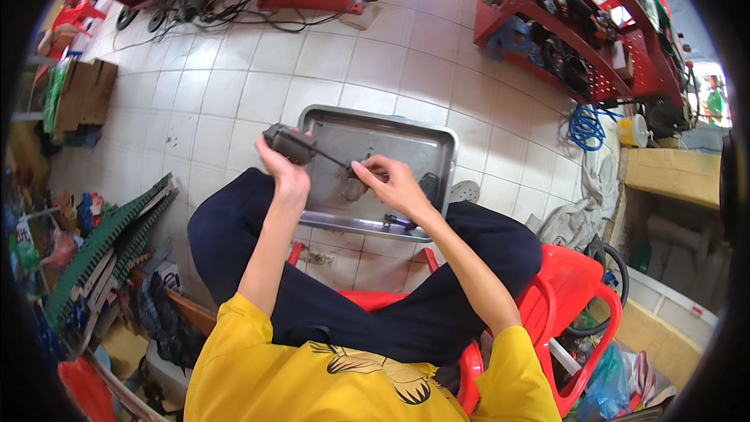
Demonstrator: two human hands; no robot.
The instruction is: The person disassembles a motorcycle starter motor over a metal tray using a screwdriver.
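My left hand point(283, 161) is closed around a dark grey cylindrical metal part point(289, 141), held above the upper left of a steel tray point(451, 152). A thin dark rod point(330, 155) runs from that part down to the right. My right hand point(384, 181) grips the rod's far end and a greyish cylindrical piece point(350, 186) there, its fingers curled over them. A small dark and purple part point(397, 222) lies near the tray's lower edge, and a dark item point(427, 186) is at its right side.
Red tool carts point(578, 39) and cables point(312, 16) stand on the tiled floor point(375, 62) ahead. A blue hose point(584, 126) lies right. Red plastic chairs point(566, 281) are beside and beneath me. Boxes point(82, 94) and green striped material point(105, 254) are at left.
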